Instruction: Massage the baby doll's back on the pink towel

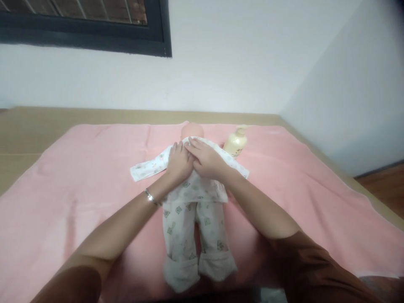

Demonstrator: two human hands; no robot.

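Observation:
A doll with a smooth bare head (192, 130) lies stretched out, dressed in a white printed top (197, 193) and matching trousers (179, 231) with turned-up cuffs. Its sleeves spread to both sides. My left hand (179, 163) lies on the doll's upper body, fingers pointing toward the head. Beside it, my right hand (206, 158) rests flat on the same area, its fingertips meeting the left hand. Both hands look open, with nothing held in them. Whether the doll faces up or down I cannot tell.
A cream pump bottle (235, 144) stands right of the doll's head, just behind the right sleeve. Under everything spreads a pink blanket (104, 168) over a tan surface (23, 130). White wall rises behind, with a dark-framed window (158, 38) at upper left.

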